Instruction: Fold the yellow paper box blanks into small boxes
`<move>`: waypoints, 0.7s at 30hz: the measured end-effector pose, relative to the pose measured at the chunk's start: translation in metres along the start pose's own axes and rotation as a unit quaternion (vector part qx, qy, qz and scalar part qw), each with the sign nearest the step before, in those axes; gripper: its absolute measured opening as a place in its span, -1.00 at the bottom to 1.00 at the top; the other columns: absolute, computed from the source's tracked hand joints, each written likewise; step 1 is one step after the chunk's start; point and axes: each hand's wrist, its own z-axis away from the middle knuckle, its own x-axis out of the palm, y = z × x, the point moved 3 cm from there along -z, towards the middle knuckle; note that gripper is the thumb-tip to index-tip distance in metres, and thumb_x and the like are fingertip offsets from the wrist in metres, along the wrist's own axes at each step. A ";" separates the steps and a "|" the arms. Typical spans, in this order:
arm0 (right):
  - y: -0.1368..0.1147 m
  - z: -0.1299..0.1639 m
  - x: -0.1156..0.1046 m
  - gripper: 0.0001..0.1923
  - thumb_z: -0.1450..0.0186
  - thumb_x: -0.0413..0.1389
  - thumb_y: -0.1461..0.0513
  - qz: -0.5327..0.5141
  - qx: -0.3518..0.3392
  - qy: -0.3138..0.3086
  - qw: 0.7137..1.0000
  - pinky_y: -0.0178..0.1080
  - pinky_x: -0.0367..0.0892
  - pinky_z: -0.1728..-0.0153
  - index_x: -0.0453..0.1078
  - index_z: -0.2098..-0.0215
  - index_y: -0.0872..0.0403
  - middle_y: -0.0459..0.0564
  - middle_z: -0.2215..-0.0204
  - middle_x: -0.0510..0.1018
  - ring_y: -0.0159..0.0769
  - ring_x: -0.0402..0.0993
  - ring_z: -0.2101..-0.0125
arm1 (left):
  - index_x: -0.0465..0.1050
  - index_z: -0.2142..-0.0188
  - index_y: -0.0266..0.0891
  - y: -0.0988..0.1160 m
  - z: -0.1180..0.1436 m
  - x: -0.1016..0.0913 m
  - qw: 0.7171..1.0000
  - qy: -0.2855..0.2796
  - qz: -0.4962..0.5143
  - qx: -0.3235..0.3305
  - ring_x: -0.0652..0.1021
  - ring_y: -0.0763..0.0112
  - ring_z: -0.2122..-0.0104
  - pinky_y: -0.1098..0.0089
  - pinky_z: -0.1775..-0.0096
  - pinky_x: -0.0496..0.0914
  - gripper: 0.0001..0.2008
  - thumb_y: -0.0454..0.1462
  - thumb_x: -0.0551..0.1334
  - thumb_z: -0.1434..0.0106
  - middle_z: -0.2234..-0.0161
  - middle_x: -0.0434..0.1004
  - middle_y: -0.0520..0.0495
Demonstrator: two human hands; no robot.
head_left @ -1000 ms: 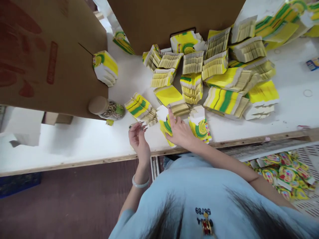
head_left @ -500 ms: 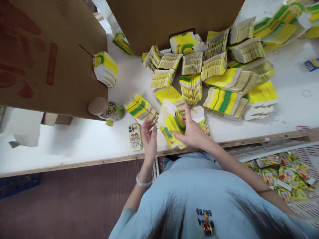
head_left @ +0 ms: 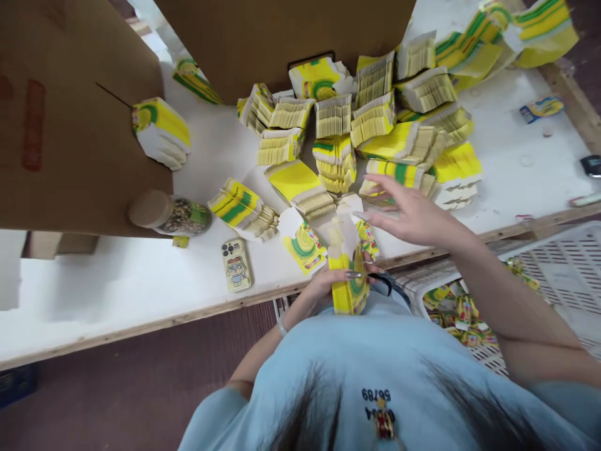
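1. One yellow pack [head_left: 345,285] is held at the table's near edge, close against the light-blue shirt [head_left: 357,369], its white end pointing away from the body. Whether it is one piece or several layers, I cannot tell.
2. The left hand [head_left: 323,282] is closed around that pack, thumb across the near face and fingertips showing at the far side. One pale bracelet [head_left: 282,326] circles its wrist.
3. The right hand [head_left: 404,210] is spread wide, fingers apart, with nothing visible in its grasp; its fingertips are near the pack's white end, contact unclear.
4. Two flat printed packets [head_left: 303,241] lie near the edge, one on each side of the held pack; the right one is partly hidden.
5. One phone [head_left: 237,266] lies left of these, below one fanned bundle [head_left: 244,210].
6. Beyond are well over ten yellow-and-white bundles [head_left: 334,163], overlapping too much for an exact count.
7. One lidded jar [head_left: 171,213] lies beside the left of two cardboard boxes [head_left: 291,37].
8. One small blue box [head_left: 542,109] sits right on the white table [head_left: 122,282].
9. At least one slotted white crate [head_left: 573,263] stands below.
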 end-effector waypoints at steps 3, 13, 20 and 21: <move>0.014 -0.020 0.008 -0.43 -0.37 0.12 0.02 -0.085 -0.040 -0.140 0.986 -0.09 0.53 -0.04 0.33 -0.31 -0.04 0.04 -0.22 0.52 -0.13 0.54 -0.13 | 0.53 -0.03 -0.22 0.000 -0.002 0.007 0.998 -0.046 0.041 -0.033 0.62 -0.18 -0.03 -0.02 -0.05 0.47 -0.28 0.03 0.49 0.11 0.00 0.65 -0.31; 0.008 0.018 0.004 -0.54 -0.29 0.20 0.18 -0.015 -0.084 -0.049 0.995 -0.03 0.49 -0.14 0.49 -0.17 -0.02 -0.01 -0.11 0.63 -0.10 0.61 -0.08 | 0.52 0.01 -0.22 0.000 -0.006 0.013 0.996 -0.078 0.019 -0.027 0.56 -0.23 -0.10 -0.02 -0.10 0.44 -0.28 0.11 0.41 0.12 -0.02 0.61 -0.30; 0.011 0.030 0.007 -0.79 -0.36 0.18 0.16 -0.013 -0.084 0.005 0.996 -0.17 0.57 0.14 0.54 0.09 0.03 0.01 0.20 0.71 -0.20 0.67 0.21 | 0.50 0.13 -0.26 -0.003 -0.005 0.010 0.996 -0.062 0.012 -0.068 0.60 -0.26 -0.04 -0.04 -0.04 0.47 -0.42 0.08 0.36 0.04 0.13 0.67 -0.31; 0.011 0.028 0.005 -0.79 -0.36 0.17 0.15 -0.017 -0.079 -0.011 0.997 -0.20 0.56 0.17 0.54 0.09 0.04 0.00 0.22 0.71 -0.22 0.66 0.23 | 0.50 0.13 -0.26 -0.003 -0.005 0.012 0.995 -0.063 0.017 -0.073 0.61 -0.25 -0.02 -0.04 -0.04 0.47 -0.42 0.07 0.36 0.05 0.14 0.67 -0.31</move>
